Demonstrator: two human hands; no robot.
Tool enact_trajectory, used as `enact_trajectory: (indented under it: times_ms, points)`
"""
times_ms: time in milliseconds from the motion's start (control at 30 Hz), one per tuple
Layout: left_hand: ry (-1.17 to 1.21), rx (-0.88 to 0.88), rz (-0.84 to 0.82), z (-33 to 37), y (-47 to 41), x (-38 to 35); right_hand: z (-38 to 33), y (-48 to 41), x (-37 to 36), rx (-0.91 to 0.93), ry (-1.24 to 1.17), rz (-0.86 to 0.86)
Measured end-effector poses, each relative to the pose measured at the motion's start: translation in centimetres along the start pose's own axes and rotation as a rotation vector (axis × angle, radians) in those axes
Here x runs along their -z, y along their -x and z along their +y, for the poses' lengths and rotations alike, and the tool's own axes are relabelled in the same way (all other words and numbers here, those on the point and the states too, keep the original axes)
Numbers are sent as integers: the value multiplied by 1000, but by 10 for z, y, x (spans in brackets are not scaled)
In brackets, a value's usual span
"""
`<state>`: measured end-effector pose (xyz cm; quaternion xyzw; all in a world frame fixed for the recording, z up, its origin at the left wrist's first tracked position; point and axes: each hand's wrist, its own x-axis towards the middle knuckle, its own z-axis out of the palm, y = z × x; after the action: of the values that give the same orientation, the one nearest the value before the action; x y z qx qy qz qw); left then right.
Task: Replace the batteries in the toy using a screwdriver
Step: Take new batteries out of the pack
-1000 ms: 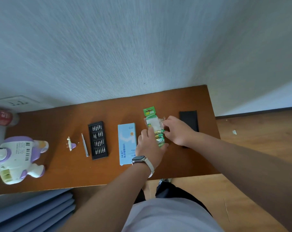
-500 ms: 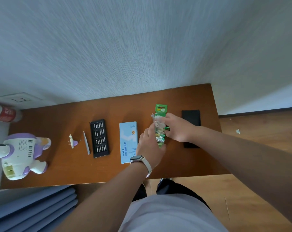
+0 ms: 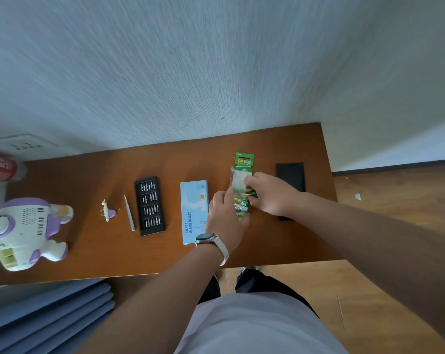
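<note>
Pinching battery pack (image 3: 244,162) with left hand (image 3: 224,213) and right hand (image 3: 270,192), near right end of table (image 3: 88,251). Toy (image 3: 25,226) at left edge. Brace card, peel plastic slowly, stop cells rolling off.

the table top (image 3: 88,180) is smooth brown wood veneer with a soft sheen. the battery pack (image 3: 244,162) has a green printed card header and clear, crinkled glossy plastic. the toy (image 3: 25,226) is smooth white and lilac plastic, slightly glossy. the screwdriver (image 3: 129,213) looks like matt grey metal. the bit tray (image 3: 152,231) is matt black plastic holding shiny metal bits. the box (image 3: 193,208) is pale blue card. the wall (image 3: 216,72) is finely ribbed and matt.
</note>
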<state>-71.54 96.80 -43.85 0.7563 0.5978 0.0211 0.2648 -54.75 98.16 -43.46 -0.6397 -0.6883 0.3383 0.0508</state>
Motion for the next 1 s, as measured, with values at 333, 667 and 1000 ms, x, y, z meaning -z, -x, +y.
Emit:
enact_trajectory:
  times_ms: [333,667,1000]
  points:
    - [-31,-28,-18,-2,1,4,-2,5,3,-44,-73,-8]
    - [-10,1,-11,1,0,3,-3,16,8,21,46,-68]
    - [1,100,-13,5,-5,8,-9,37,1,-210,-126,15]
